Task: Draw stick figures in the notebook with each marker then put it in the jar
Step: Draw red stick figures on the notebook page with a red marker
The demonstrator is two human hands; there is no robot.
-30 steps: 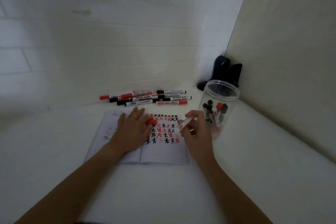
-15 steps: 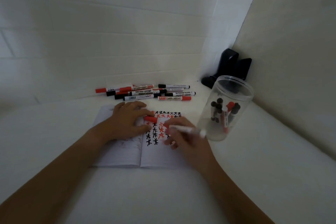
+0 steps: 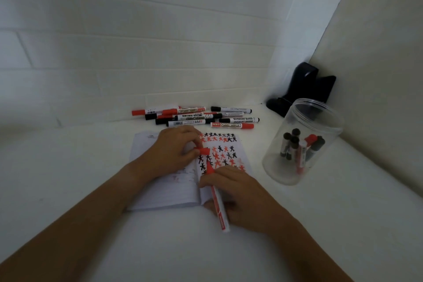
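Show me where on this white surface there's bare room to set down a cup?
Free patches: the white surface left of the notebook, and the stretch near the viewer to the right of the right hand, below the jar. It is crowded behind the notebook, where the loose markers lie against the wall.

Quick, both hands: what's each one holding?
Left hand: pinching the red cap, resting on the notebook.
Right hand: gripping the red marker.
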